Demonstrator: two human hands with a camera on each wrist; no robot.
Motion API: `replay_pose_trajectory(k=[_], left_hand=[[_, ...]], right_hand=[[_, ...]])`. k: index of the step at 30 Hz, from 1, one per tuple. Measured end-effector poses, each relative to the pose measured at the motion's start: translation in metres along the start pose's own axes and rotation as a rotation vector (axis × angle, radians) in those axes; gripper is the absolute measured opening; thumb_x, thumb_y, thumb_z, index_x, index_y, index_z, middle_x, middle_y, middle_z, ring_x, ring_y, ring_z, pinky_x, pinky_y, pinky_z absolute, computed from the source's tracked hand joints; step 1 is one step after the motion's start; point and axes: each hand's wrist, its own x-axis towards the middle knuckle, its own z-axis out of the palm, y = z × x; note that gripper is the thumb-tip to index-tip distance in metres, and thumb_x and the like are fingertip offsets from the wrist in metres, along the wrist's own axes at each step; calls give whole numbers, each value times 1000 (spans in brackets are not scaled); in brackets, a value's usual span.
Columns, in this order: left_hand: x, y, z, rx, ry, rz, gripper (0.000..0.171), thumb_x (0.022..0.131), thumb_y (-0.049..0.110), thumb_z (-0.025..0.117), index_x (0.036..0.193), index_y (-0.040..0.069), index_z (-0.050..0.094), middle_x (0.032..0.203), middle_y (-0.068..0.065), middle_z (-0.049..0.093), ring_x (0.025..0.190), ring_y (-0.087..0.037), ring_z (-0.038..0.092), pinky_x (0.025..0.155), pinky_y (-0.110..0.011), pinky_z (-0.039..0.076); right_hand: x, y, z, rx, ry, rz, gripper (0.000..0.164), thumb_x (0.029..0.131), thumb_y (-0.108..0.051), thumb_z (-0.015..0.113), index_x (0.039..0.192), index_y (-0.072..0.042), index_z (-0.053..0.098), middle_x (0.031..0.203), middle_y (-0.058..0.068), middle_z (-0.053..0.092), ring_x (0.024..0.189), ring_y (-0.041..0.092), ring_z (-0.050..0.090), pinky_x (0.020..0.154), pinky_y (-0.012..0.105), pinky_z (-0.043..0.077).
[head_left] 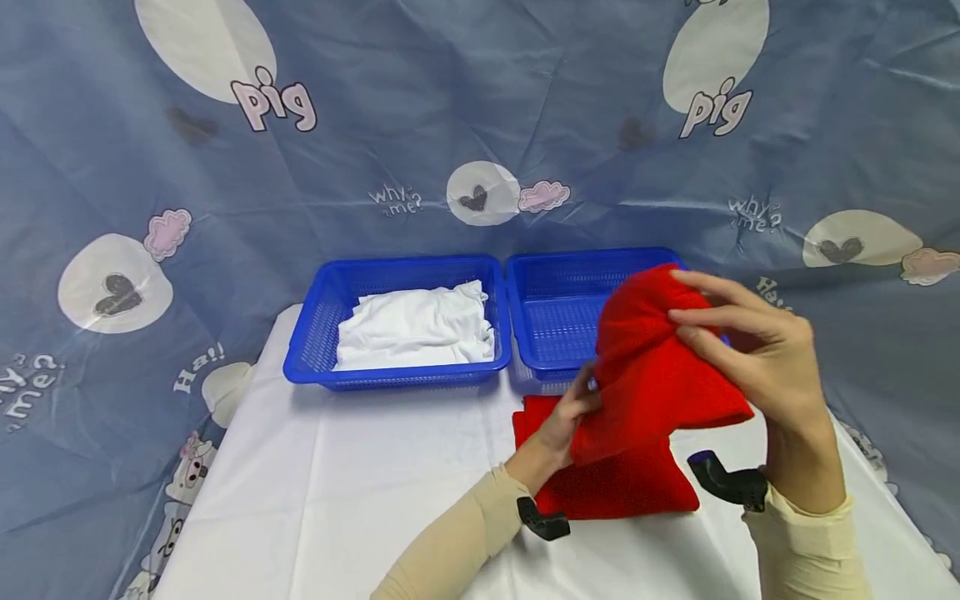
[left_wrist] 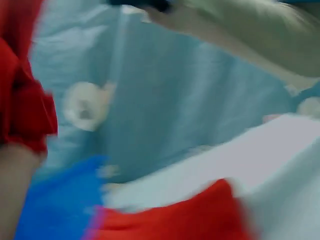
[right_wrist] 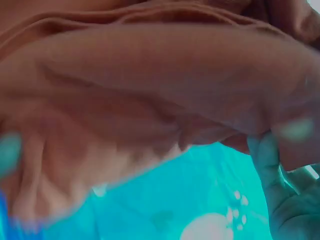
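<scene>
A red cloth (head_left: 645,358), folded and drooping, is held up in both hands over the table. My left hand (head_left: 562,421) grips its lower left edge, with the fingers partly hidden by the cloth. At the upper right, my right hand (head_left: 757,342) pinches the cloth between thumb and fingers. Beneath lies another piece of red cloth (head_left: 622,492), flat on the table; whether the two are joined cannot be seen. The left wrist view is blurred, with bunched red cloth (left_wrist: 30,110) at its left. Cloth (right_wrist: 150,90) looks brownish and fills much of the right wrist view.
Two blue baskets stand side by side at the back of the white-covered table (head_left: 390,467). The left basket (head_left: 300,358) contains folded white cloth (head_left: 416,325); the right basket (head_left: 555,333) is partly behind the raised red cloth. A printed blue-grey curtain (head_left: 420,100) hangs behind.
</scene>
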Motion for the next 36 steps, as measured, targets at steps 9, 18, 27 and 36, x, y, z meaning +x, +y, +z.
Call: replay_pose_trajectory(k=[9, 18, 27, 36], left_hand=[[42, 106, -31, 1064, 334, 279, 23, 79, 22, 66, 102, 18, 66, 84, 1, 52, 60, -4, 43, 50, -17, 38], [99, 98, -66, 1557, 430, 271, 17, 77, 21, 68, 93, 21, 70, 88, -2, 56, 81, -14, 51, 67, -23, 39], [122, 79, -75, 1718, 443, -36, 16, 79, 23, 65, 94, 21, 67, 98, -4, 56, 94, -18, 54, 79, -34, 46], [127, 64, -82, 1839, 432, -247, 17, 80, 20, 63, 97, 18, 65, 106, -5, 53, 96, -26, 57, 82, -35, 48]], right_hand=[[-3, 68, -49, -474, 132, 281, 21, 74, 7, 65, 95, 5, 67, 117, 17, 57, 105, 19, 55, 73, 11, 47], [-15, 181, -87, -677, -25, 520, 21, 81, -21, 64, 99, -12, 69, 118, 2, 58, 105, 20, 55, 76, 9, 41], [-17, 229, -97, -734, -230, 640, 17, 80, -9, 64, 94, -1, 69, 115, 15, 58, 98, 30, 57, 74, 25, 44], [-27, 264, -88, -723, -388, 728, 20, 81, -5, 59, 99, 3, 65, 118, 22, 54, 113, 38, 46, 96, 50, 34]])
